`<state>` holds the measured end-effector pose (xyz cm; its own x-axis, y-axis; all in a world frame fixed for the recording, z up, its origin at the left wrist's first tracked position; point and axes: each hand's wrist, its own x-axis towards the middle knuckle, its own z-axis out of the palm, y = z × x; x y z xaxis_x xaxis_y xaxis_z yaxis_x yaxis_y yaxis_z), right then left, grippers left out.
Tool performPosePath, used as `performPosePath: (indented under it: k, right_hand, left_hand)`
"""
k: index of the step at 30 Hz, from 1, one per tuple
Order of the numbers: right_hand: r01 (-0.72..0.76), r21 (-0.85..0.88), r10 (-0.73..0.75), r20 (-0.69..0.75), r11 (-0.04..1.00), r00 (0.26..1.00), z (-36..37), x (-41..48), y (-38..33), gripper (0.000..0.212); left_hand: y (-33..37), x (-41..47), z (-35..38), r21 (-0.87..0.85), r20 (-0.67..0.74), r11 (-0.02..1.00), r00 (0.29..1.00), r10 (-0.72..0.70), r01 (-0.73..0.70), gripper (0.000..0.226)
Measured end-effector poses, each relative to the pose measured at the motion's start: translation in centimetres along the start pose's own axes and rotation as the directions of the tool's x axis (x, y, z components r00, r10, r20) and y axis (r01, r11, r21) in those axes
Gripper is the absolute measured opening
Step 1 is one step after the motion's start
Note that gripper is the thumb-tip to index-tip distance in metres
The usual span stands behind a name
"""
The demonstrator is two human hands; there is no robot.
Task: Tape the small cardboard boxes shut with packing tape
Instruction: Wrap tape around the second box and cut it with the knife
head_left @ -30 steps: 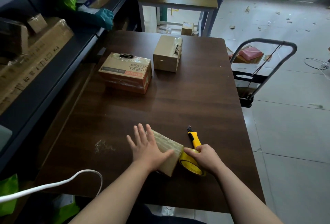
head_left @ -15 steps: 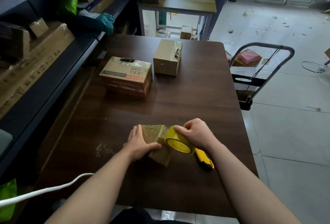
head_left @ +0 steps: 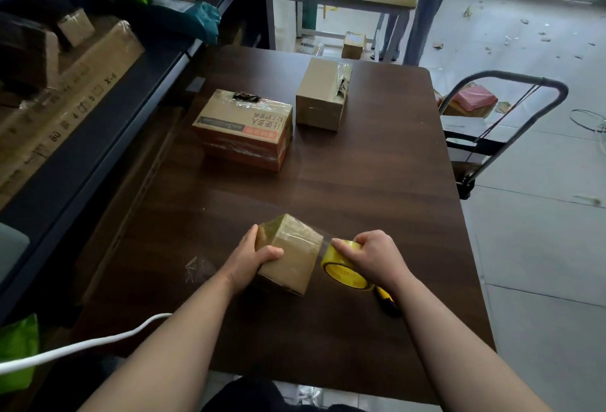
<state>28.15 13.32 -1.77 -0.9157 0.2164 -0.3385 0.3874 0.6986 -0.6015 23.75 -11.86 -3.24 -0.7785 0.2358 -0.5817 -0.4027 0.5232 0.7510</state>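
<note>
Leaving a yellow utility knife (head_left: pixel 387 300) untouched on the table (head_left: pixel 360 182), partly hidden beneath the right wrist. Gripping the small cardboard box (head_left: pixel 288 254) near the table's front edge with the left hand (head_left: pixel 252 259), thumb curled over the near face and fingers wrapped round the left side. Holding the yellow tape roll (head_left: pixel 344 269) just right of the box in the right hand (head_left: pixel 373 255), fingers curled over the rim, with a clear strip drawn taut from roll to box top.

Judging by size and the easy one-handed hold: light, likely stiff at corners, softer mid-panel, slick wherever already glossed with tape. Best taken at corners and edges, on bare cardboard, clear of the strip's path, pressing down enough to resist the pull of the roll.

Seeing farther back, well apart from the work, a printed box (head_left: pixel 244 129) and a plain box (head_left: pixel 323 95) side by side mid-table, both showing tape.
</note>
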Motion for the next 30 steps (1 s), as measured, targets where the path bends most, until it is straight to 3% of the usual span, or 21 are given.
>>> performPosePath:
  k: [8,15,17,20,23,25,28,30]
  right_hand:
    - [-0.038,0.027,0.037,0.027,0.999,0.999,2.4,1.0,-0.4,0.050]
    - [-0.068,0.155,0.059,0.062,0.986,0.996,3.7,1.2,-1.1,0.054]
    - [-0.077,0.172,0.068,0.058,0.982,0.996,3.8,1.2,-1.2,0.054]
    - [-0.082,0.191,0.074,0.047,0.978,0.996,3.8,1.5,-1.5,0.053]
    - [-0.065,0.192,0.058,0.044,0.979,0.997,4.1,1.6,-2.5,0.052]
    - [-0.034,0.153,0.027,0.045,0.988,0.999,4.4,1.4,-3.6,0.052]
    - [-0.004,0.127,-0.002,0.043,0.992,0.999,4.5,1.2,-4.5,0.051]
    - [0.000,0.154,-0.011,0.071,0.988,0.997,4.4,1.1,-4.3,0.055]
  left_hand:
    - [-0.3,0.1,-0.5,-0.119,0.018,0.993,1.000,-0.005,0.007,0.129]
    - [-0.4,-0.1,-1.2,-0.199,0.041,0.979,0.999,-0.029,0.036,0.124]
    - [0.0,-0.4,-1.4,-0.112,0.018,0.994,1.000,0.016,-0.014,0.110]
    - [0.9,-0.7,-1.9,0.168,-0.092,0.980,0.988,0.126,-0.109,0.079]
    - [3.0,-1.7,-1.0,0.586,-0.295,0.807,0.910,0.292,-0.069,0.066]
    - [4.1,-2.5,0.6,0.730,-0.343,0.683,0.867,0.362,0.004,0.073]
    - [3.3,-3.0,2.5,0.793,-0.305,0.602,0.917,0.257,0.094,0.116]
    - [2.7,-2.6,2.0,0.817,-0.302,0.565,0.922,0.243,0.118,0.124]
